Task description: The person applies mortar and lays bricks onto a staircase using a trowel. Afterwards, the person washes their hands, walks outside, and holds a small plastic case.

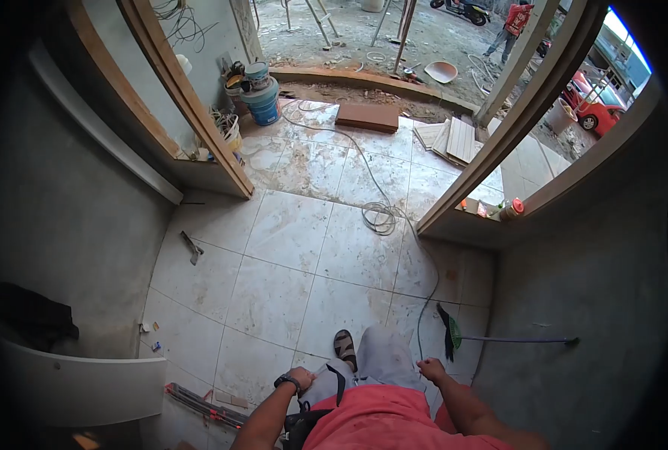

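Observation:
My left hand (302, 377), with a dark watch on the wrist, is beside my left thigh, its fingers curled against the grey trousers (386, 352). Whatever those fingers hold, if anything, is too small to make out. On the other side, my right hand (431, 369) is closed near my right thigh. A grey cable (433, 289) runs across the floor and ends close to that hand; whether the fingers grip it I cannot tell. A black strap (340, 386) hangs at my waist. One sandalled foot (344, 346) shows on the tiles.
A broom (454, 336) leans at the right wall. A red-and-black tile cutter (203, 405) lies lower left, and a metal tool (191, 247) farther up. Beyond the door frame stand blue buckets (261, 101), a brown stack (367, 118) and loose tiles (458, 141). A person (510, 31) is outside.

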`<action>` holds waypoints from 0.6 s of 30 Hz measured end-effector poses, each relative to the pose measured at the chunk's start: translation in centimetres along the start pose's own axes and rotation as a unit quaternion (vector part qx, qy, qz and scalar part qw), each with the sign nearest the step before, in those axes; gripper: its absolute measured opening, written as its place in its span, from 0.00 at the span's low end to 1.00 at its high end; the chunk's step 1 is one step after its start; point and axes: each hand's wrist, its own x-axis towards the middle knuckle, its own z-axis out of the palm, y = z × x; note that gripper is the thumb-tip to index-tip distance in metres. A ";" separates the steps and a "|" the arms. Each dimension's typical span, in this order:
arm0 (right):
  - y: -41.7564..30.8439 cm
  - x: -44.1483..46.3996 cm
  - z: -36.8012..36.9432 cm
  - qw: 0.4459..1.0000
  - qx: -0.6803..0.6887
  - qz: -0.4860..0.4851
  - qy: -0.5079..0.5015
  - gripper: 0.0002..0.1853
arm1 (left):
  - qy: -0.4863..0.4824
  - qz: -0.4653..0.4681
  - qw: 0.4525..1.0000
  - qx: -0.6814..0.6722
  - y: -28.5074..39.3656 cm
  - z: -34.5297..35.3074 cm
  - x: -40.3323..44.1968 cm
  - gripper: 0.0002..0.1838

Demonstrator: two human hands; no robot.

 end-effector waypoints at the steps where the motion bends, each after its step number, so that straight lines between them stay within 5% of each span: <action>1: -3.5 1.0 -0.3 0.999 0.045 -0.021 0.001 0.19 | 0.008 -0.018 0.999 0.045 0.3 -1.6 1.6 0.24; 4: -17.1 2.7 -2.3 0.998 0.025 -0.053 0.001 0.25 | -0.064 0.031 0.996 0.048 0.6 -7.9 6.1 0.26; 6: -24.5 5.5 -2.4 0.990 -0.058 -0.130 0.000 0.28 | 0.009 0.093 0.994 -0.062 -3.9 -8.2 13.2 0.34; 8: -33.1 6.8 -3.6 0.988 -0.108 -0.114 0.003 0.27 | -0.001 0.003 0.971 -0.240 -3.3 -15.0 14.1 0.42; 13: -51.3 17.7 -8.6 0.955 -0.207 -0.211 0.013 0.31 | 0.098 0.003 0.894 -0.436 1.9 -33.9 11.4 0.23; 18: -71.8 24.9 -11.2 0.924 -0.237 -0.296 -0.047 0.29 | 0.076 0.031 0.879 -0.469 6.0 -48.8 11.4 0.17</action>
